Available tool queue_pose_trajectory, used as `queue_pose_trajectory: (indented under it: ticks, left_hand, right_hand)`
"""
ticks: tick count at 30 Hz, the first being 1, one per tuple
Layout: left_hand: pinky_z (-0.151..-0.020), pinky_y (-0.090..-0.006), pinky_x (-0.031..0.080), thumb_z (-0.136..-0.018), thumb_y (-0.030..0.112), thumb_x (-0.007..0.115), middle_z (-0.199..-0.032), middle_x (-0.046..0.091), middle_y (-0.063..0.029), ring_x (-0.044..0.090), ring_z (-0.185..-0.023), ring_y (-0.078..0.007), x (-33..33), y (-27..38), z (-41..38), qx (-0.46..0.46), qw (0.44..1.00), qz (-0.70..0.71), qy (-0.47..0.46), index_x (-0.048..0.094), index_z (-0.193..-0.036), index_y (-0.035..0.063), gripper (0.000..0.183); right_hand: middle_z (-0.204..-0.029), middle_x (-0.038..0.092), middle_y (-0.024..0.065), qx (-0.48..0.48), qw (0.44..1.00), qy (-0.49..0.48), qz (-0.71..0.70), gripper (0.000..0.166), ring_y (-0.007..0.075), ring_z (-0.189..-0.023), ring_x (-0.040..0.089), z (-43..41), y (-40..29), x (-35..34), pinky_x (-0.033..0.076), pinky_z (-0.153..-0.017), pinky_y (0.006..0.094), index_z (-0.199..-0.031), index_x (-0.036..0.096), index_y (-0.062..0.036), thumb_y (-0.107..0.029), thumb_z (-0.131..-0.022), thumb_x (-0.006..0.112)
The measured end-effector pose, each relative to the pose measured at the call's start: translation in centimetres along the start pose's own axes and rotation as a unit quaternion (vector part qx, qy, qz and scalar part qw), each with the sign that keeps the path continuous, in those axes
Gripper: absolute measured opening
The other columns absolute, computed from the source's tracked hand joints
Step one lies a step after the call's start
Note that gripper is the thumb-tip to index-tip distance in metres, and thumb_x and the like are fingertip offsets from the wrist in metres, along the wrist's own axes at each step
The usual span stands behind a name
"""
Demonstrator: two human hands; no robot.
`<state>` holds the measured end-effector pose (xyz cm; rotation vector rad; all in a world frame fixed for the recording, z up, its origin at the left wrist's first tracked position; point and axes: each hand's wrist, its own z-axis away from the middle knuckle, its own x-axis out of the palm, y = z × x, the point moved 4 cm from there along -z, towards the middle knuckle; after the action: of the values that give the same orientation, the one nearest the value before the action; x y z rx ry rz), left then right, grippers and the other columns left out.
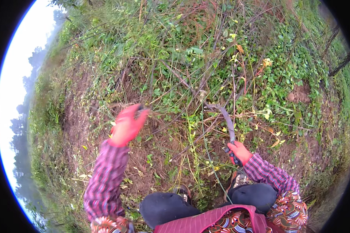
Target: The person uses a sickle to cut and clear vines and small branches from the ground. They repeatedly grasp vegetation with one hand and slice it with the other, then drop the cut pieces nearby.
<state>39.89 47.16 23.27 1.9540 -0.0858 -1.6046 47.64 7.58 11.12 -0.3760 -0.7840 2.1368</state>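
Observation:
My right hand [239,153], in a red glove with dark palm and fingertips, grips the dark handle of a sickle. The sickle's curved metal blade [229,123] rises from the fist and bends left, its tip among stems near a cut woody stump [202,94]. To the left, my left hand [128,123], in a matching glove, is blurred by motion above the ground. Its thumb and fingers look apart, and I see nothing held between them. Blurred dry stalks [114,105] lie just beyond it.
Tangled stems and leafy weeds [175,67] cover the slope ahead. Bare reddish soil [78,96] shows at left, with another patch [299,93] at right. A long green stem [211,163] runs down to my lap, between bent knees [166,208]. My shoes [182,192] stand on the soil.

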Motion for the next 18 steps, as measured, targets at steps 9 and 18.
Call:
queue_pose_trajectory:
  ticks: [9,18]
  left_hand:
    - [-0.071,-0.041,0.045,-0.081,0.049,0.052,-0.105,0.057,-0.0246,0.056,-0.09,-0.0324,24.1,5.1,-10.9,-0.236,0.945,0.208,-0.089,0.049,-0.111,-0.0099,0.066]
    - [-0.057,-0.0385,0.047,-0.088,0.037,0.045,-0.086,0.056,-0.0081,0.054,-0.068,-0.0219,25.4,2.3,-13.6,-0.322,0.559,0.764,-0.02,0.053,-0.1,0.0051,0.035]
  right_hand:
    - [-0.062,0.046,0.0017,-0.027,0.99,0.067,0.12,0.023,0.0095,-0.051,0.043,3.9,2.8,-3.6,0.036,-0.045,0.0264,-0.089,0.048,-0.0008,-0.023,-0.088,0.049]
    - [-0.055,0.048,0.0054,0.068,0.98,0.106,0.155,0.018,0.0143,-0.045,0.044,7.1,8.3,-5.6,0.036,-0.043,0.0303,-0.088,0.05,-0.0009,-0.019,-0.086,0.051]
